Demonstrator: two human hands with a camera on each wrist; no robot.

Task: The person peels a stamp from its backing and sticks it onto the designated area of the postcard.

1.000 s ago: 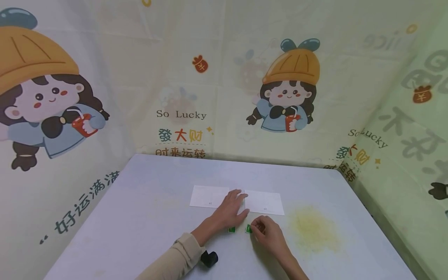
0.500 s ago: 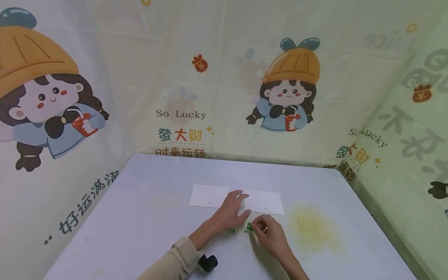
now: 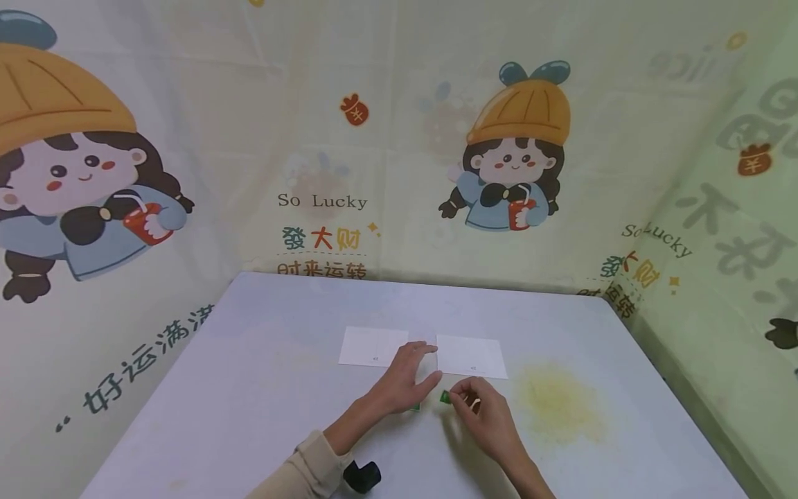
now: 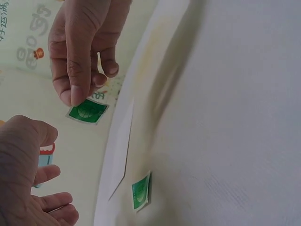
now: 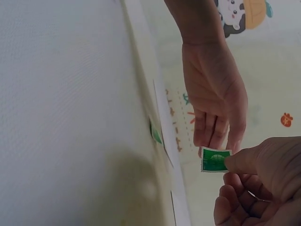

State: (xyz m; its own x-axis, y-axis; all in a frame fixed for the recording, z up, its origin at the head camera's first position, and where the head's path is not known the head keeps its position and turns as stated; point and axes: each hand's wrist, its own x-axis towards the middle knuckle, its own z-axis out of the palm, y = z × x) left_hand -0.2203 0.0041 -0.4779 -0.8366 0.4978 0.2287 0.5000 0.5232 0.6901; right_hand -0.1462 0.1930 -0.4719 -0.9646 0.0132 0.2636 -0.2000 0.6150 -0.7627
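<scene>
My right hand [image 3: 489,416] pinches a small green postage stamp [image 5: 214,160] with white perforated edges between thumb and fingers, lifted above the table. To its left, my left hand [image 3: 405,380] hovers with fingers loosely extended and nothing in them; its fingertips are over the space between two white envelopes. A second green stamp [image 4: 140,193] lies on the table below the left hand, which mostly hides it in the head view. The left envelope [image 3: 370,345] is partly covered by the left hand. The right envelope [image 3: 470,355] lies flat beyond the right hand.
A black curved object [image 3: 363,477] sits by the left forearm near the front of the white table [image 3: 262,388]. A yellowish stain [image 3: 557,405] marks the table on the right. Printed cloth [image 3: 405,138] hangs around the back and sides.
My right hand has raised the pinched stamp off the table and moved slightly away from me. My left hand has shifted a little, its forearm swinging slightly left.
</scene>
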